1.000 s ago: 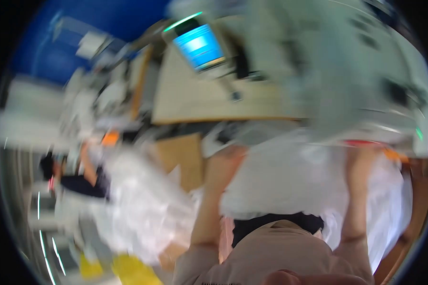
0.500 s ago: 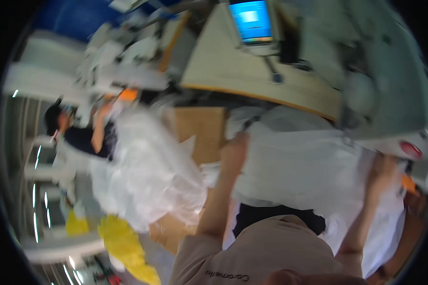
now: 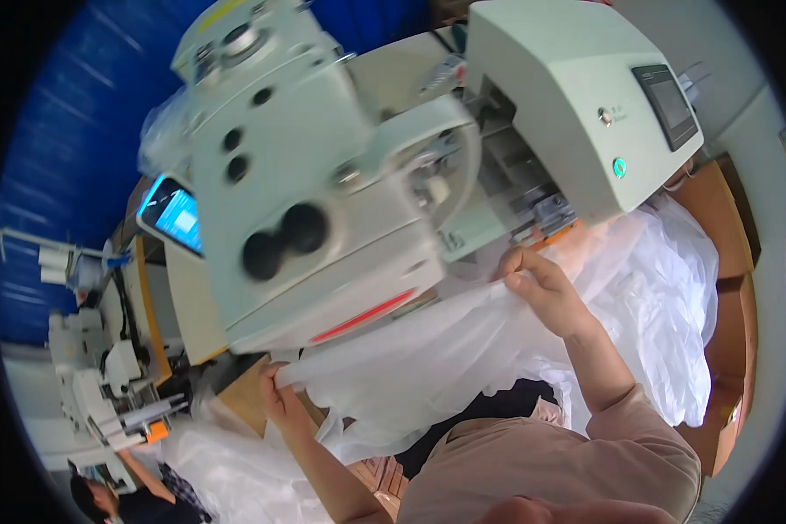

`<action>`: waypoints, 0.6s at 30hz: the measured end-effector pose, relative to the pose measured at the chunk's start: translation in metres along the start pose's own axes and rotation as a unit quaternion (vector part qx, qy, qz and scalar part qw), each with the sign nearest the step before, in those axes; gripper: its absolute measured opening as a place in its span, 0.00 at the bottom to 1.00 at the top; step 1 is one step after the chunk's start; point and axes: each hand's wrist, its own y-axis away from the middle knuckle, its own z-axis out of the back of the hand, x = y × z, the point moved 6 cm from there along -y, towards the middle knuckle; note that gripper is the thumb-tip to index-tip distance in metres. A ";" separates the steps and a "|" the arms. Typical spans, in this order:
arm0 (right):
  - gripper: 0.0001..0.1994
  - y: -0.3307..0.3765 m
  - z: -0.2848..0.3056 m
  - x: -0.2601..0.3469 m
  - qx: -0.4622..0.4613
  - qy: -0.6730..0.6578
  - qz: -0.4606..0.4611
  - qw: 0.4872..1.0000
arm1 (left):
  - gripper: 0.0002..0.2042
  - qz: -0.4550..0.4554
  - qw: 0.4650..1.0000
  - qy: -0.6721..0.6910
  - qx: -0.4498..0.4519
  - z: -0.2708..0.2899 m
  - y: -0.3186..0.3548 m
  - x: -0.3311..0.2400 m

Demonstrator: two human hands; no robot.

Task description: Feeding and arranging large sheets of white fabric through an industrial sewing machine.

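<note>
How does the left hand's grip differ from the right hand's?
The left grip sits lower in the picture, the right grip higher. The left grip is at the left end of the white sheet; the right grip is farther along its upper edge. Both hold the same sheet.

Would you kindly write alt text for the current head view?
A person's left hand and right hand pinch the edge of a thin, translucent white sheet before a pale green machine with round black knobs. Brown cardboard stands at right; another person in a dark top is at lower left.
</note>
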 end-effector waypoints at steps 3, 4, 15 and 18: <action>0.07 0.019 0.014 -0.022 -0.018 -0.134 -0.119 0.984 | 0.11 -0.040 0.997 -0.040 0.050 -0.015 -0.014 -0.029; 0.07 0.026 0.034 -0.019 -0.144 -0.015 -0.120 0.982 | 0.10 -0.122 0.982 -0.126 0.076 -0.023 -0.019 -0.054; 0.06 0.000 0.049 -0.005 -0.267 0.365 0.062 0.890 | 0.05 -0.069 0.979 -0.187 0.037 -0.068 -0.010 -0.050; 0.07 -0.016 0.039 -0.021 -0.307 0.466 0.155 0.815 | 0.06 -0.102 0.970 -0.221 -0.017 -0.067 -0.015 -0.043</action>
